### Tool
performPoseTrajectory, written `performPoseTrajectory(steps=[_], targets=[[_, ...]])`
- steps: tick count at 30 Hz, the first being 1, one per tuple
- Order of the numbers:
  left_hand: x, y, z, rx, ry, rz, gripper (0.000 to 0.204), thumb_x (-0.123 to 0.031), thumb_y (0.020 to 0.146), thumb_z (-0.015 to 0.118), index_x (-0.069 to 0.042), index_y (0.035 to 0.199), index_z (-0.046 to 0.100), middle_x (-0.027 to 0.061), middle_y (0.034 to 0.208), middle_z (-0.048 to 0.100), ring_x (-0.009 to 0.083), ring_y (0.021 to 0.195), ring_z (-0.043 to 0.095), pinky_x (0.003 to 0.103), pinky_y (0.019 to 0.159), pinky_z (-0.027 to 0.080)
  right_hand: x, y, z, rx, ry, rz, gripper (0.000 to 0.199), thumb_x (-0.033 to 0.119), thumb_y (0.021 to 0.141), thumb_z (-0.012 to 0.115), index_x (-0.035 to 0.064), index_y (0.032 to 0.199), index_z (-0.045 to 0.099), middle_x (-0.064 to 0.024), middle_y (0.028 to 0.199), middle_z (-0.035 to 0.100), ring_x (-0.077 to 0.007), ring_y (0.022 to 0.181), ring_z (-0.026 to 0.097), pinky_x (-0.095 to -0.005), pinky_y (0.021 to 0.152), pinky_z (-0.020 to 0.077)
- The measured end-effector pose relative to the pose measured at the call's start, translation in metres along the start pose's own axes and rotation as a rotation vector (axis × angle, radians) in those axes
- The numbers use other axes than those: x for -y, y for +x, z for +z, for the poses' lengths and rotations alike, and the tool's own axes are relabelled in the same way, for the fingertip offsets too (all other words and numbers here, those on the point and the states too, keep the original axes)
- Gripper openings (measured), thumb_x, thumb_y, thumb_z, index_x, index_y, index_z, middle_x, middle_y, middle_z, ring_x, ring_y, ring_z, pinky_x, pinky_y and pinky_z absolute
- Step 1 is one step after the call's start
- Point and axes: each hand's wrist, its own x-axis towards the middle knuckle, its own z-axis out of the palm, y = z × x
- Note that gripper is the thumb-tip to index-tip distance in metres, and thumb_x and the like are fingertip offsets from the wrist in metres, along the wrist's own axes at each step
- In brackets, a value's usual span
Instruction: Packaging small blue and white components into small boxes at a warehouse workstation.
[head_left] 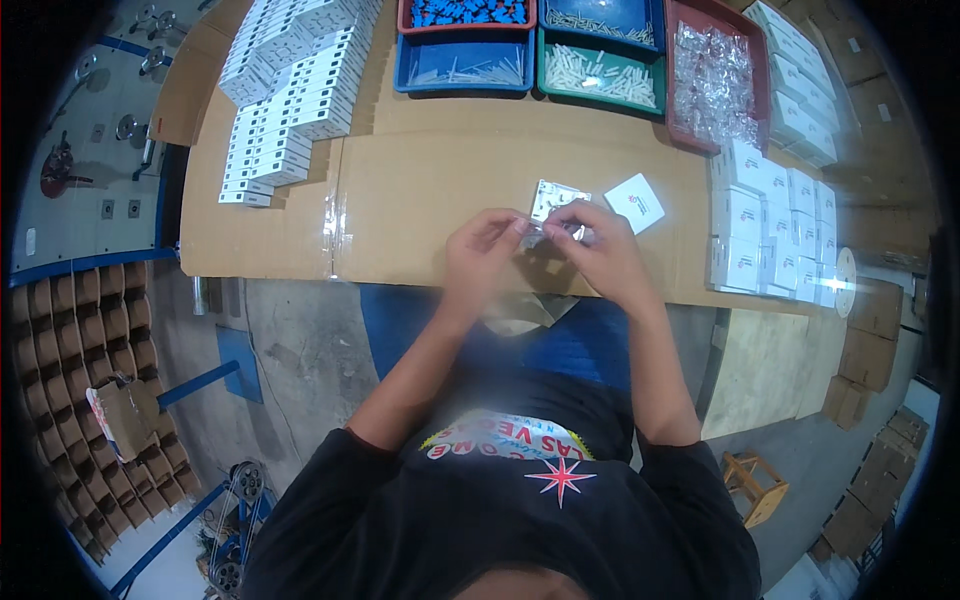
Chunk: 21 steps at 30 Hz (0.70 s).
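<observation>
Near the table's front edge, my left hand (484, 245) and my right hand (603, 247) come close together with their fingertips pinched. Between them is a small clear, shiny plastic packet (533, 236); its contents are too small to make out. Just beyond the fingers lies an open white box (552, 194) with small pieces in it, partly covered by my right hand. A flat white square (634, 203), like a box lid, rests at an angle to the right of it.
Blue (463, 85), green (600, 97) and red (680, 128) bins of small parts and clear packets line the back of the cardboard-covered table (430, 190). White boxes are stacked at left (290, 120) and right (750, 230). A wooden stool (755, 487) stands at the lower right.
</observation>
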Motion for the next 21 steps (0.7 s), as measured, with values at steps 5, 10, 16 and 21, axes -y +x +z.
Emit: performPoseTrajectory(steps=[5,10,16,21], targets=[[0.001,0.0,0.002,0.036,0.047,0.0,0.015,-0.005,0.103,0.068,0.003,0.115,0.07,0.0079,0.108,0.074,0.0139,0.101,0.07,0.029,0.092,0.058,-0.002,-0.002,-0.006,0.012,-0.038,-0.059,0.013,0.012,0.096,0.072,-0.0005,0.1,0.072,-0.0041,0.086,0.07,-0.0086,0.074,0.064,-0.0247,0.062,0.0513],[0.002,0.0,0.009,0.033,-0.006,-0.051,0.015,-0.006,0.104,0.067,0.001,0.117,0.069,0.0075,0.111,0.072,0.0139,0.102,0.07,0.028,0.091,0.058,-0.013,-0.004,-0.002,-0.027,0.007,-0.049,0.013,0.012,0.094,0.074,0.0003,0.101,0.072,-0.0027,0.085,0.069,-0.007,0.07,0.06,-0.0236,0.059,0.0484],[0.012,0.0,0.008,0.006,-0.091,-0.078,0.015,-0.009,0.105,0.067,0.0,0.117,0.07,0.0073,0.11,0.073,0.0117,0.101,0.07,0.026,0.085,0.059,-0.014,-0.007,0.01,-0.106,0.118,-0.095,0.012,0.007,0.093,0.075,0.0001,0.102,0.072,-0.0018,0.087,0.068,-0.0063,0.071,0.056,-0.0232,0.061,0.0456],[0.018,-0.005,-0.002,0.051,-0.019,-0.112,0.017,-0.012,0.105,0.068,-0.001,0.117,0.07,0.0059,0.107,0.074,0.0114,0.101,0.07,0.026,0.084,0.059,-0.037,-0.012,0.013,-0.056,0.127,-0.066,0.011,0.004,0.094,0.073,0.0002,0.104,0.072,-0.0004,0.084,0.065,-0.0053,0.072,0.055,-0.0212,0.064,0.0438]])
